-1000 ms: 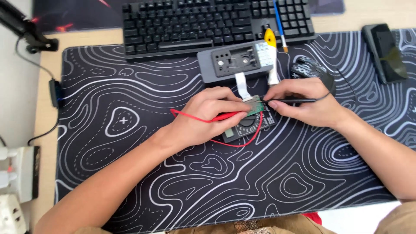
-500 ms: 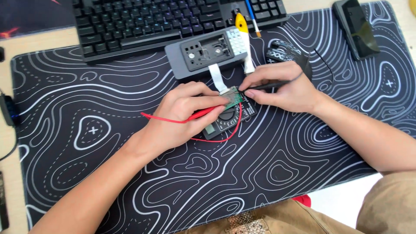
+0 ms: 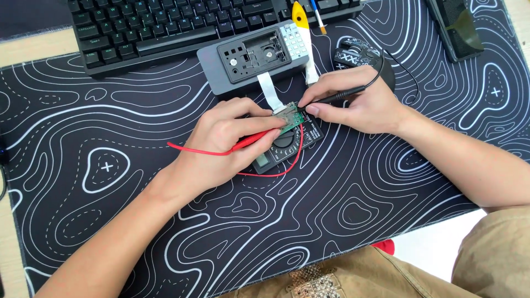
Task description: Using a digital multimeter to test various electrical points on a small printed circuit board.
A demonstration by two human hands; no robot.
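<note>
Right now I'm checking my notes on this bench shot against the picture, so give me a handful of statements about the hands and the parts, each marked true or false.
1. The left hand holds a red probe. True.
2. The right hand holds a yellow screwdriver. False: it holds a black probe.
3. Both probe tips meet at a small green circuit board. True.
4. The multimeter sits on the keyboard. False: it lies on the patterned desk mat.
5. A white ribbon cable runs from the grey device toward the board. True.
</note>
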